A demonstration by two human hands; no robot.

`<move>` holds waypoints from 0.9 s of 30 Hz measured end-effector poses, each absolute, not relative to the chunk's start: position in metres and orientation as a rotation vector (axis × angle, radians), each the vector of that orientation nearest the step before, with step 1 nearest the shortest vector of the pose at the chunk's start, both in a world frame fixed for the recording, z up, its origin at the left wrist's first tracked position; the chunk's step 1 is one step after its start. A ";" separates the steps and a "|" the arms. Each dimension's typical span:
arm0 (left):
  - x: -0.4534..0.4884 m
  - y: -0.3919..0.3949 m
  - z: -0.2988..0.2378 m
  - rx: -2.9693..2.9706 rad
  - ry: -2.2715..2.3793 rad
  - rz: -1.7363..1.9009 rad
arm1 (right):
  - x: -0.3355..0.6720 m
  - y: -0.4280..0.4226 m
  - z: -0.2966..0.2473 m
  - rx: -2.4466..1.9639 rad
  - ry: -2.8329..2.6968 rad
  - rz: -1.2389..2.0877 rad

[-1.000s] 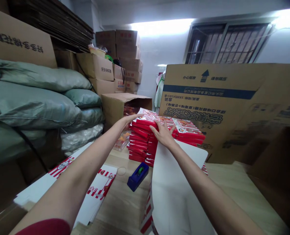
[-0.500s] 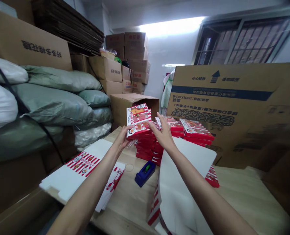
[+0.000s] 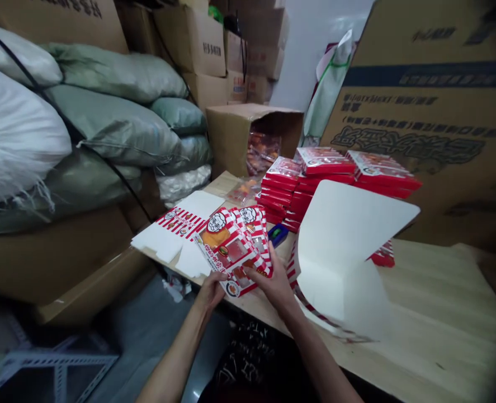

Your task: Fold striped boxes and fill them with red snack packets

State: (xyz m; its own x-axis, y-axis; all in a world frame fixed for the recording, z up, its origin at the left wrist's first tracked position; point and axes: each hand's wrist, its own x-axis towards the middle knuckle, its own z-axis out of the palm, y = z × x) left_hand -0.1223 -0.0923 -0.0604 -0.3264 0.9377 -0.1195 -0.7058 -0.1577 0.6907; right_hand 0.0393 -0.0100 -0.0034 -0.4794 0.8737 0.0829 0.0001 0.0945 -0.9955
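Note:
Both my hands hold a small bundle of red-and-white striped packets (image 3: 233, 246) close to my body, over the near edge of the wooden table (image 3: 440, 313). My left hand (image 3: 211, 290) grips the bundle's lower left corner. My right hand (image 3: 273, 282) grips its lower right side, fingers wrapped round it. A stack of red packets (image 3: 315, 179) stands farther back on the table. A blue tape dispenser (image 3: 278, 234) lies just behind the bundle, partly hidden by it.
A large white folded carton blank (image 3: 348, 252) rises right of my hands. Flat striped blanks (image 3: 176, 229) lie at the table's left corner. An open cardboard box (image 3: 248, 134), stacked sacks (image 3: 105, 117) and big cartons (image 3: 432, 112) surround the table.
My hands lifted a bundle of packets off the red stack and brought it down toward me. The camera tilted downward, showing the floor and table edge.

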 end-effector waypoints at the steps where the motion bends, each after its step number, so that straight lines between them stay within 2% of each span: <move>1: -0.120 -0.101 -0.070 0.394 0.813 1.717 | 0.043 -0.015 -0.008 -0.900 -1.635 1.486; 5: -0.110 -0.118 -0.091 0.386 0.877 1.633 | 0.052 -0.024 -0.010 -0.980 -1.921 1.135; 11: -0.110 -0.135 -0.092 0.453 1.209 1.512 | 0.056 -0.022 -0.011 -1.146 -2.318 0.535; 14: -0.134 -0.153 -0.080 0.655 1.644 1.283 | 0.061 -0.018 -0.020 -1.144 -2.412 0.477; 17: -0.165 -0.157 -0.058 0.994 2.079 1.284 | 0.067 -0.016 -0.030 -1.048 -2.466 0.437; 19: -0.183 -0.149 -0.040 1.231 2.055 1.320 | 0.072 -0.017 -0.037 -0.969 -2.486 0.396; 23: -0.206 -0.123 -0.008 1.535 1.738 1.121 | 0.080 -0.026 -0.044 -0.936 -2.455 0.385; 27: -0.194 -0.107 0.019 2.117 1.826 0.673 | 0.082 -0.035 -0.044 -0.865 -2.478 0.408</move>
State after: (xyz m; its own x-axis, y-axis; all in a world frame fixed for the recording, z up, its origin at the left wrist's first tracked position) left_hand -0.1939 -0.1073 0.0186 0.1004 0.9801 0.1715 0.8570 -0.1727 0.4855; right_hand 0.0819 -0.0345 -0.0442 -0.6848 0.6442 0.3408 0.5010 0.7557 -0.4218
